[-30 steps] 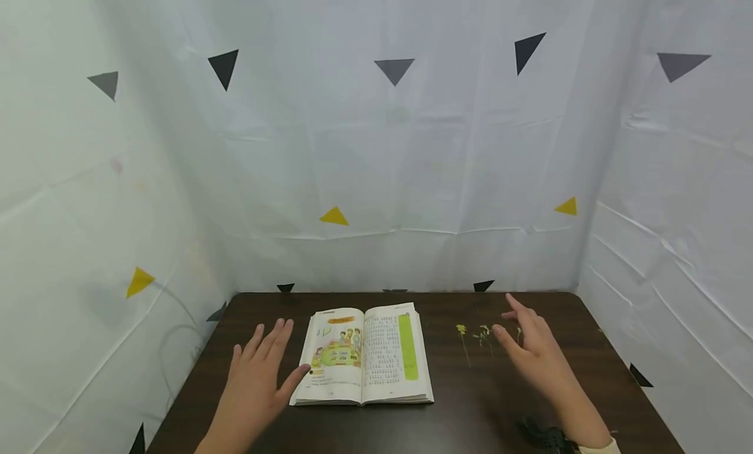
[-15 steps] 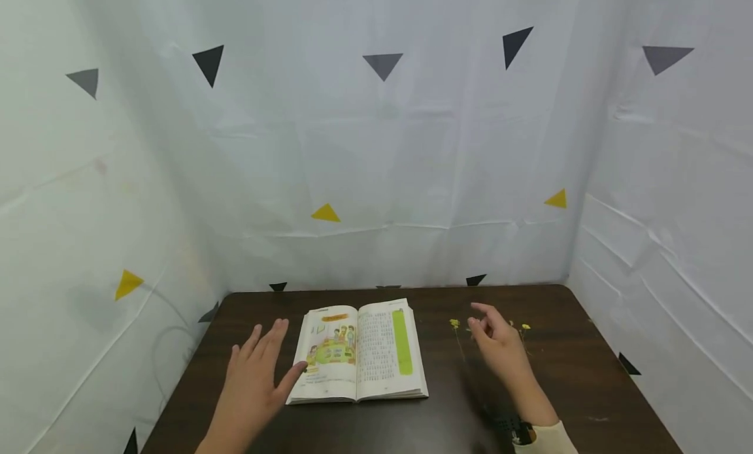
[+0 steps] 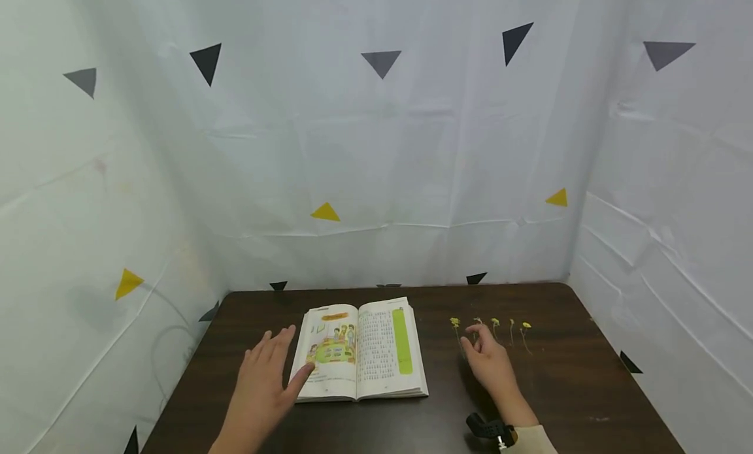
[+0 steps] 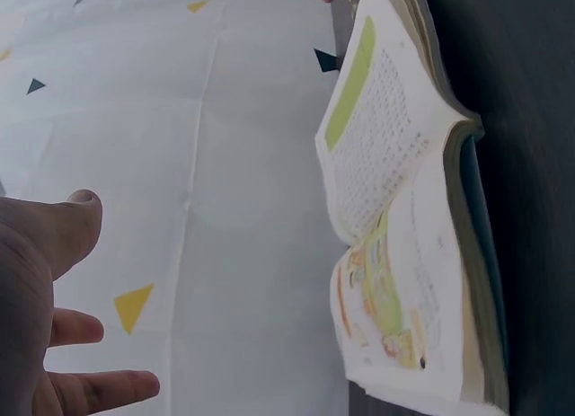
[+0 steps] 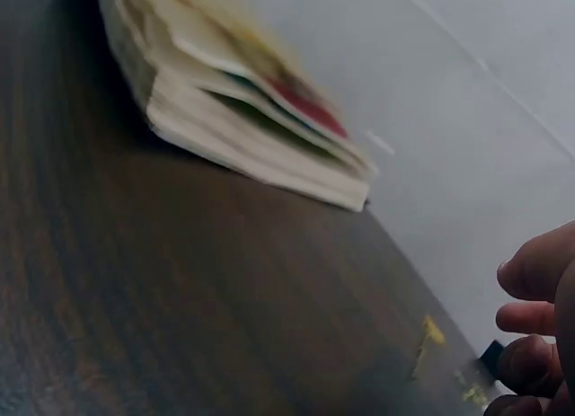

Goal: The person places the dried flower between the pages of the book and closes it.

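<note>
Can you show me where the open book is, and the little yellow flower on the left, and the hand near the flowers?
open book (image 3: 360, 353), head view, middle fold.
leftmost yellow flower (image 3: 454, 322), head view, its bloom.
right hand (image 3: 489, 362), head view, back of hand.

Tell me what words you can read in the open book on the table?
None can be read.
Open book, right page: rows of small print beside a green strip, too small to read.
Left page: an orange heading over a cartoon picture, too blurred to read.
Left wrist view: print also blurred.
</note>
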`<state>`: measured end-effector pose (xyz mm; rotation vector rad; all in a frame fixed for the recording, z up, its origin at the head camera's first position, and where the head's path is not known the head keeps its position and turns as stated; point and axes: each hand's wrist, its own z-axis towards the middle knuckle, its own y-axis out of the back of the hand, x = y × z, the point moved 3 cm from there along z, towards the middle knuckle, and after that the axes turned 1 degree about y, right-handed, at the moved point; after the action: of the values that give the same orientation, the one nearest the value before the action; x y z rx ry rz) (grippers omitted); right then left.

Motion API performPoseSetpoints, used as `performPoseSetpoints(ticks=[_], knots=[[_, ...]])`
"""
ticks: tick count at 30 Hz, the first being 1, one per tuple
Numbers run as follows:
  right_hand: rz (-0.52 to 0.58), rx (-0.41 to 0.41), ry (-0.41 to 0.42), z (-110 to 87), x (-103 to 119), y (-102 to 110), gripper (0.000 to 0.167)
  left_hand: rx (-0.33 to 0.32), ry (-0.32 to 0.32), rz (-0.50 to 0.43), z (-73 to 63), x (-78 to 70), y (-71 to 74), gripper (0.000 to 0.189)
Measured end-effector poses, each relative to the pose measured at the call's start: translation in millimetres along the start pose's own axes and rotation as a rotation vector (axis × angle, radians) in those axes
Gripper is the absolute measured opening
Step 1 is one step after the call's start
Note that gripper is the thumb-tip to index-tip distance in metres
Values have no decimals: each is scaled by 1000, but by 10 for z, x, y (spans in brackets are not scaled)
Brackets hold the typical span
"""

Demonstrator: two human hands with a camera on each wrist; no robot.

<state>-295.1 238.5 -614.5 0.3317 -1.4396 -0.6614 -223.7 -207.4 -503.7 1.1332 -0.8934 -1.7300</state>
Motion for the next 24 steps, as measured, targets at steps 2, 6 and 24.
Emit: performPoseSetpoints(ticks=[2, 6, 24], knots=[[-13, 0, -1, 7, -20, -23, 33, 13, 2, -12, -2, -28, -49, 83], [-11, 12, -28, 6, -57, -62, 29, 42, 17, -39, -9, -97, -180, 77], [-184, 7, -1, -58, -90, -127, 25, 191, -27, -242, -42, -286, -933, 64]])
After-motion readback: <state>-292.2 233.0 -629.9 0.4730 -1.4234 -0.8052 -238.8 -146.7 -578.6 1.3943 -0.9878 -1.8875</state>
